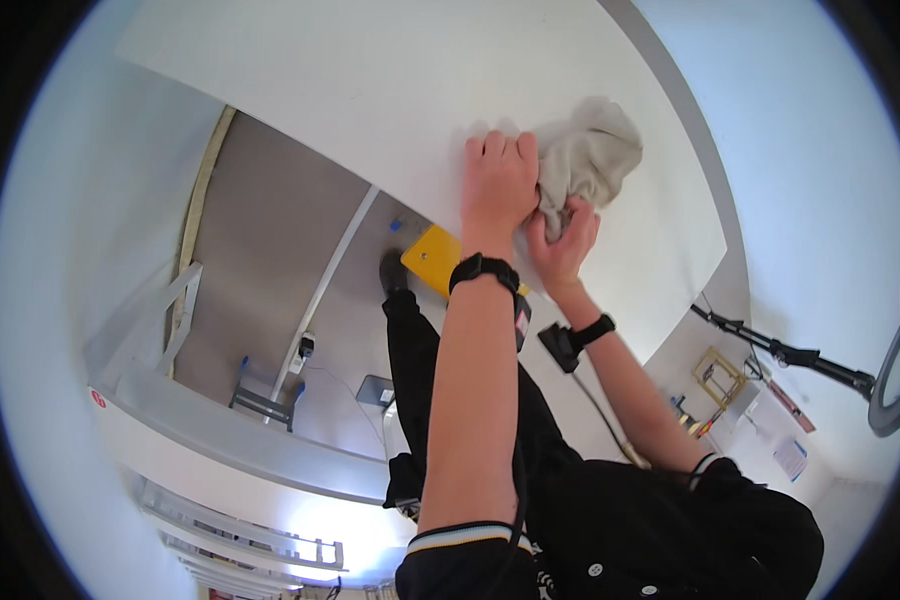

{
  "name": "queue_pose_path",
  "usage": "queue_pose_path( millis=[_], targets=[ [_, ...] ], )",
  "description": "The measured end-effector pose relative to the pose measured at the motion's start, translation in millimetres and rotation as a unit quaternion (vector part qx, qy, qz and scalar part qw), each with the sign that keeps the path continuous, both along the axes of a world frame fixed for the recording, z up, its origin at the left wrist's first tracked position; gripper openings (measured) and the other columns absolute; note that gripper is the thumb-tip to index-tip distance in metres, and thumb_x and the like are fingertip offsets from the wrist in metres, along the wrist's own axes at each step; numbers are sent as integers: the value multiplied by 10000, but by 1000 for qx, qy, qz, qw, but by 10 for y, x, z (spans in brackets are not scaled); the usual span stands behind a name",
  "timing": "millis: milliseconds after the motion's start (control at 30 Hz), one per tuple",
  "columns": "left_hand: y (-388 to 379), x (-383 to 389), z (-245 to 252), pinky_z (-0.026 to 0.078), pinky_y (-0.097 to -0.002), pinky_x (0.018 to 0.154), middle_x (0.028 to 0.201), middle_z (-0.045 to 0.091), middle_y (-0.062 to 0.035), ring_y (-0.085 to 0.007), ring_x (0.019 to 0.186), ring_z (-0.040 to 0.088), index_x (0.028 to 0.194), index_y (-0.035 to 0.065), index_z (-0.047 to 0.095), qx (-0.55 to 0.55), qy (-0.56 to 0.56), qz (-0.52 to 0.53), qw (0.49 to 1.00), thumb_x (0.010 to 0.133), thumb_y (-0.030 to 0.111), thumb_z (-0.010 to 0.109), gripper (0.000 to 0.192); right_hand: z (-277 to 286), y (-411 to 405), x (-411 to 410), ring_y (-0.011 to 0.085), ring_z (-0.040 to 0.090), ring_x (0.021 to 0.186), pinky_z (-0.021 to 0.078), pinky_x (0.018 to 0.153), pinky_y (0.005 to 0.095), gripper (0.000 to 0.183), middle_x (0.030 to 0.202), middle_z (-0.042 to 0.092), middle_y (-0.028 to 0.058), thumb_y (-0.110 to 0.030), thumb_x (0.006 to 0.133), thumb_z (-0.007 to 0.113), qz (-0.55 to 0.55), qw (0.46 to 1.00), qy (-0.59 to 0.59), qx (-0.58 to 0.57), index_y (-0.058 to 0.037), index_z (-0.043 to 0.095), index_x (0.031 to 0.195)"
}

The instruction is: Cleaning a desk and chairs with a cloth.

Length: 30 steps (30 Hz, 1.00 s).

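A crumpled beige-grey cloth [591, 161] lies bunched on the white tabletop [390, 97]. My right hand [566, 244] is closed on the lower end of the cloth, thumb on one side and fingers on the other. Directly to the left, my left hand [500, 176] rests on the tabletop with its fingers bent down, and its thumb side touches the cloth. The undersides of its fingers are hidden, so I cannot tell whether it grips the cloth. Both wrists wear black straps; a black device with a cable hangs by the right one.
A yellow panel [435, 259] shows below the table edge, beside my shoe [394, 271]. A black jointed arm [795, 352] carries a ring-shaped head at the right. A grey frame [262, 403] with blue ends stands on the floor, and a white strip [330, 277] runs across it.
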<state>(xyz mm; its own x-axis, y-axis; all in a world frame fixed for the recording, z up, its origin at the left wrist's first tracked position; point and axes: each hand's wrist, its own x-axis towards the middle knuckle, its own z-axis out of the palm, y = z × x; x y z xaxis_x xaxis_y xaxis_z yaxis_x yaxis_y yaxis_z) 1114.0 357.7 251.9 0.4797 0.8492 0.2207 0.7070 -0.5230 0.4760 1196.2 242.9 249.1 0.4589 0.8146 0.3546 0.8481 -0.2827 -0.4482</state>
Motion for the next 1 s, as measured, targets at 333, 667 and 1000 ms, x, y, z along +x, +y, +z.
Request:
queue_pose_path(
  millis=[333, 667, 1000],
  targets=[
    [189, -446, -30, 383, -378, 656, 582, 489, -40, -244, 677, 509, 698, 105, 482, 2, -89, -40, 995, 669, 126, 587, 111, 90, 88, -37, 282, 483, 708, 360, 687, 366, 329, 800, 521, 102, -160, 641, 656, 12, 1000, 16, -19, -30, 497, 899],
    [1797, -1546, 57, 428, -399, 622, 604, 544, -84, -281, 651, 553, 764, 104, 506, 118, 160, 29, 980, 753, 163, 527, 63, 110, 23, 10, 268, 489, 707, 348, 684, 356, 324, 780, 518, 100, -167, 635, 654, -3, 999, 14, -46, -36, 487, 880],
    [2360, -1852, -143, 351, -431, 848, 976, 585, -50, -296, 974, 502, 904, 129, 530, 48, 223, 238, 944, 803, 259, 446, 185, 142, 93, 13, 266, 483, 690, 334, 660, 351, 322, 746, 506, 92, -148, 596, 646, -3, 999, 30, -39, -48, 475, 850]
  ],
)
